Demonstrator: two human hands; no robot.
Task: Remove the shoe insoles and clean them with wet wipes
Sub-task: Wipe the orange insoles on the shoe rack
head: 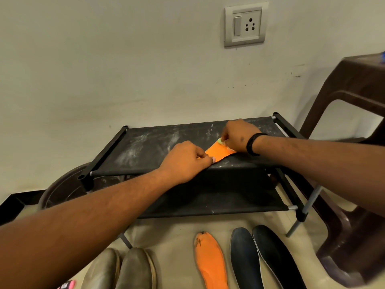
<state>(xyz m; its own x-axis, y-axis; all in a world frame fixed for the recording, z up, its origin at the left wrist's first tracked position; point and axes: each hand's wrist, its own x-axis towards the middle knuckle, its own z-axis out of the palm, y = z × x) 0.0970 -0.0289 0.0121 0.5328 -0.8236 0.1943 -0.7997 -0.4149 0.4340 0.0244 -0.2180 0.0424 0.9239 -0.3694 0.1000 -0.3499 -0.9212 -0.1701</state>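
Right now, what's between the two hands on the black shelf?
In the head view, an orange insole lies between the left hand and right hand, flat on the dusty shelf; each hand holds one end.

You face a pale wall (pixel 104 69) carrying a switch-and-socket plate (pixel 245 26) at upper right. Against the wall stands a black two-tier rack (pixel 145 147); its top fabric shelf shows white dusty smears. A brown plastic chair (pixel 354 142) stands just beside the rack on the right. A round brown tub (pixel 62 188) sits behind the rack's left corner. A pair of grey-green shoes (pixel 123 270) rests on the floor at lower centre, toes toward the rack.
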